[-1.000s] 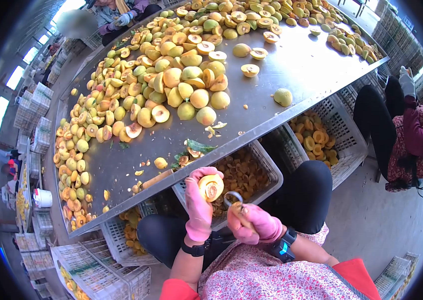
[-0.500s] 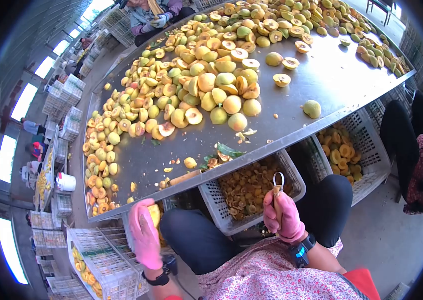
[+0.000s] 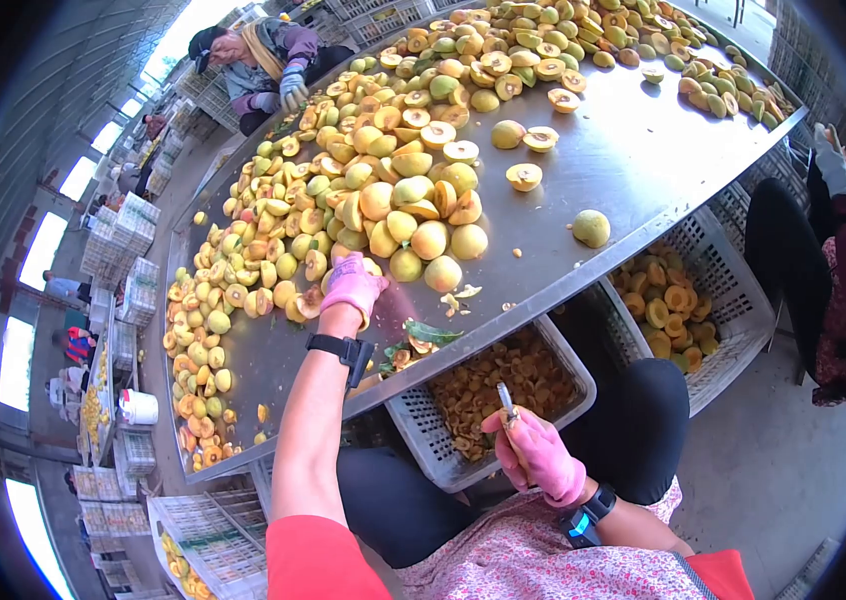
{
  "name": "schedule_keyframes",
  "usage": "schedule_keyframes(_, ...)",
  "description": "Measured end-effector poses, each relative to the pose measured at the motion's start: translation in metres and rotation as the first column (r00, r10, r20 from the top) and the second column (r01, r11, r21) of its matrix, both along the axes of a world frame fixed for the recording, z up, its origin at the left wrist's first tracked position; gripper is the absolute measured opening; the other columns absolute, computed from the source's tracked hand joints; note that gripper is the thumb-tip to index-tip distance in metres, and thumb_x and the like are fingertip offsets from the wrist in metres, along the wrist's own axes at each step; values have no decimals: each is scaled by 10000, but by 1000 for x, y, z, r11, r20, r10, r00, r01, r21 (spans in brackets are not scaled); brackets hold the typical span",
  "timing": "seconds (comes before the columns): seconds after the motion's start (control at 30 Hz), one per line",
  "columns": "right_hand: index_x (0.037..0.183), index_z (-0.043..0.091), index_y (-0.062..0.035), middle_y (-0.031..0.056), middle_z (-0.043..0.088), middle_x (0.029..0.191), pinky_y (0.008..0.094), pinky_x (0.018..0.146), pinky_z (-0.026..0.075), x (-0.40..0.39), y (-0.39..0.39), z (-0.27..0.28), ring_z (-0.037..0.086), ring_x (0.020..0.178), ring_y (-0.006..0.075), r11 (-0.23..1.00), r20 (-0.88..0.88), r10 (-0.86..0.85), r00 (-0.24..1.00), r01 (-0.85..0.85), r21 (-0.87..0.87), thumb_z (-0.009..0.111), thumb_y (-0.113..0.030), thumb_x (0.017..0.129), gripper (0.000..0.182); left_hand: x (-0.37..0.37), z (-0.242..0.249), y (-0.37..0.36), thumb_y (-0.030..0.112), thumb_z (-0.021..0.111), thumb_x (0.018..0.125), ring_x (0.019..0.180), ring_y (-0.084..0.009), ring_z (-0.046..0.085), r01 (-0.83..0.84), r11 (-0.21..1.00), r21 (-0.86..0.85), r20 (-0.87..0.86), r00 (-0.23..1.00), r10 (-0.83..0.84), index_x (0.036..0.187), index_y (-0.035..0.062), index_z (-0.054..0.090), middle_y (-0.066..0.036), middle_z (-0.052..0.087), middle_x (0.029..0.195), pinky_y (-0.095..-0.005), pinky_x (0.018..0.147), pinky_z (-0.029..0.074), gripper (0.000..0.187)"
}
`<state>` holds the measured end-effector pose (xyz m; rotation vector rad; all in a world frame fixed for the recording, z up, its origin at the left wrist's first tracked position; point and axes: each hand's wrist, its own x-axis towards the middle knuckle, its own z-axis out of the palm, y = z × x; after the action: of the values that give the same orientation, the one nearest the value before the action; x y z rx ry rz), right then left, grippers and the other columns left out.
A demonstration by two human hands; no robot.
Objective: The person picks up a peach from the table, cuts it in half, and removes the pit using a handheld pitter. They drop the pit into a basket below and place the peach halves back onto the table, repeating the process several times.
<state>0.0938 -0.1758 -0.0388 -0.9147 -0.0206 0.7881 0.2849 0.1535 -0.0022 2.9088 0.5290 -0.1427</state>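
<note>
My left hand (image 3: 354,287), in a pink glove, reaches onto the metal table (image 3: 543,225) at the near edge of a large pile of halved yellow-green fruit (image 3: 373,165). Its fingers close around a fruit half that is partly hidden. My right hand (image 3: 540,455), also gloved in pink, grips a small tool (image 3: 507,400) with a metal tip that points up and away from me. Below the right hand's tool, a grey basket (image 3: 584,387) holds brown-orange scraps. Leaves and scraps (image 3: 423,337) lie by the table's front edge.
A crate (image 3: 748,325) of fruit halves stands under the table at the right. Another white crate (image 3: 208,535) is at the lower left. A co-worker (image 3: 253,60) reaches to the pile across the table, and another person (image 3: 843,270) sits at the right. A white bucket (image 3: 139,407) stands further left.
My left hand has moved from beside the table's front edge, where it held a yellow fruit piece, up to the pile. My right hand has lowered slightly with the tool. The co-worker opposite now reaches forward.
</note>
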Motion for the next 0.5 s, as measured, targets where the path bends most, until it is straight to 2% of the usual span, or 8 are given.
schedule_keyframes(0.1,1275,552,-57,-13,515,712,215,495,347,-1,2,-1,451,525,63,994,21,100,995,-98,-57,549,-458,1050,461,-2,-14,14,297,804,821,1021,-339,686,42,964,-263,-18,999,-48,1300,7,600,-191,674,1142,-399,907,558,597)
schedule_keyframes(0.13,1275,552,-57,-13,515,712,215,495,347,1,3,-2,451,525,63,994,19,95,995,-94,-58,549,-458,1050,461,-14,-1,2,297,804,821,1021,-339,686,46,964,-263,-20,998,-53,1300,7,600,-191,674,1142,-399,907,558,597)
schedule_keyframes(0.2,1277,550,-59,-3,543,732,245,520,377,0,6,-2,501,575,79,939,249,139,958,-48,-340,563,-402,1050,412,-62,43,-44,307,724,911,614,-120,590,29,632,-774,127,986,110,1127,16,627,-84,663,919,-255,570,497,375)
schedule_keyframes(0.27,1246,548,-52,45,597,761,304,559,430,3,6,15,566,621,138,874,374,190,908,18,-486,564,-346,1050,354,-102,44,-63,333,654,969,557,-101,548,57,134,-989,70,993,95,1131,54,613,-70,661,903,-225,509,443,325)
schedule_keyframes(0.33,1219,535,-33,197,633,811,428,667,505,6,8,36,671,749,363,844,422,236,875,30,-535,551,-400,1043,408,-141,44,-108,422,540,1032,542,-105,539,75,81,-994,93,963,254,1132,50,595,-57,659,876,-213,457,398,388)
schedule_keyframes(0.4,1154,529,-33,224,642,786,450,657,512,7,12,48,682,774,409,835,473,264,841,46,-548,545,-429,1043,412,-171,34,-135,529,411,1066,537,-100,537,-1,113,-994,44,917,396,1076,54,592,-63,657,864,-200,411,345,509)
schedule_keyframes(0.47,1088,512,-35,230,650,783,480,640,514,5,19,47,680,761,433,789,555,347,756,85,-608,533,-448,1045,416,-185,11,-151,607,296,1074,712,-148,612,74,206,-976,164,872,461,1012,67,599,-85,668,865,-269,674,501,623)
schedule_keyframes(0.5,1032,493,-35,238,657,773,506,634,515,3,23,45,674,755,452,778,575,368,731,96,-620,507,-455,1052,420,-191,1,-154,609,311,1073,764,-157,628,93,152,-984,158,848,506,1012,48,615,-90,680,873,-284,737,509,641)
